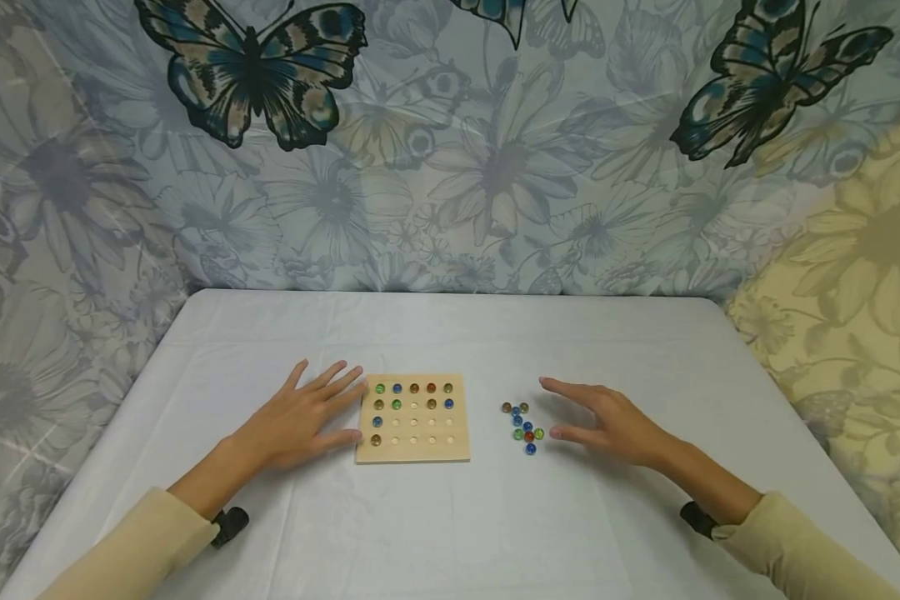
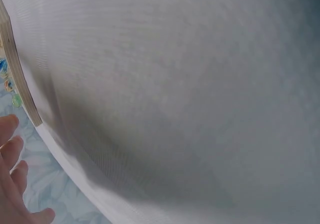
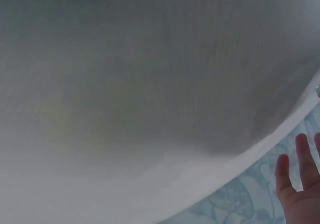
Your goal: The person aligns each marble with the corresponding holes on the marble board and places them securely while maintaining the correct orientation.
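A square wooden board [image 1: 412, 451] with rows of round hollows lies on the table. Marbles [image 1: 414, 388] fill its back row, most of the second row and the left end of the two front rows. My left hand [image 1: 300, 421] is spread at the board's left edge, thumb and fingertips at or close to that side. Right of the board lies a loose cluster of glass marbles [image 1: 528, 436], blue, green, brown and red. Beside it on the right is my right hand [image 1: 615, 423], fingers extended toward the marbles and holding nothing. The left wrist view shows the board's edge [image 2: 20, 74] and several marbles.
A white cloth [image 1: 420, 533] covers the table under everything. Behind the table and along both sides hangs fabric [image 1: 450, 208] printed with flowers and butterflies. Each wrist carries a small black device, one [image 1: 230, 527] on the left and one [image 1: 697, 518] on the right.
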